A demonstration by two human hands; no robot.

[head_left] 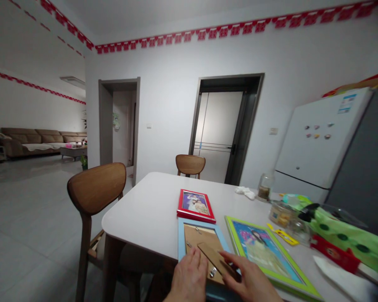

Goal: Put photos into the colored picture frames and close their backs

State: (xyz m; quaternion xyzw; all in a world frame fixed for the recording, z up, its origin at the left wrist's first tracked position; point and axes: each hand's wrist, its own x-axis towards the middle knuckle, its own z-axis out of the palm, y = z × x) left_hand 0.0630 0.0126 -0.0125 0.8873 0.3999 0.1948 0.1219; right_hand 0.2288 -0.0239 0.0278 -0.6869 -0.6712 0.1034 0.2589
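Observation:
A light blue photo frame (182,240) lies back side up at the near edge of the table, its brown backing board (191,235) held by small metal clips. My left hand (189,274) rests on the board's left part with fingers stretched out flat. Between the thumb and fingers of my right hand (250,277) is the brown frame stand (211,255), a flat strip slanting across the backing. A red photo frame (180,205), picture up, sits just beyond the blue one. To the right lies a larger green photo frame (231,228), also picture up.
On the white table (154,205) at right are a glass jar (265,186), crumpled tissue (245,192), a yellow packet (285,235), a food tub (280,214) and a green bag (343,235). Wooden chairs (97,186) stand left and behind. A fridge (315,147) is at right.

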